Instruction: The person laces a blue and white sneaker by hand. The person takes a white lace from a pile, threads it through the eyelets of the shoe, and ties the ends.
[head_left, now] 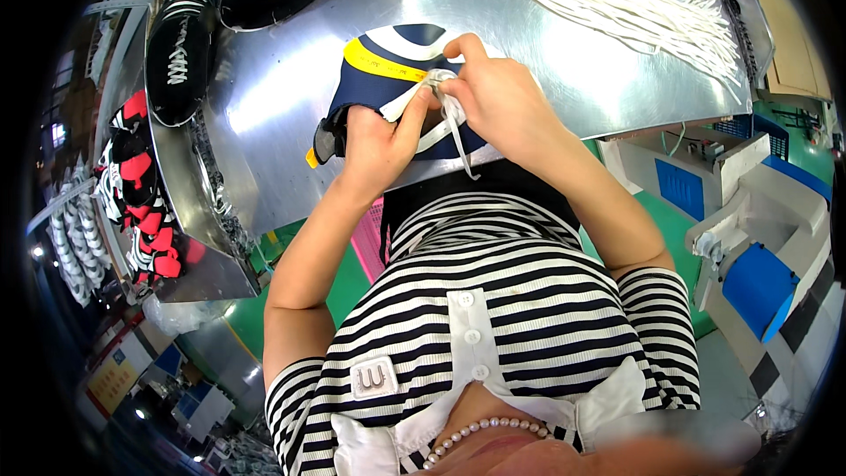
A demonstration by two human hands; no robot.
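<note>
A navy shoe upper (363, 90) with a yellow band and white stripes lies on the metal table in front of me. My left hand (381, 139) grips it near its opening, some fingers inside and the thumb pressed at the eyelets. A white shoelace (457, 123) runs at the eyelets, and a loose end hangs over the side of the upper. On the right, my right hand (504, 99) is closed at the lace, thumb and finger pinched beside the left thumb. The fingertips partly hide the eyelets.
Many loose white laces (608, 13) spread across the far right of the metal table (264, 145). Black laced shoe uppers (179, 53) lie at the far left. Red, black and white pieces (141, 172) are piled beyond the left edge. A machine with blue panels (756, 291) stands to the right.
</note>
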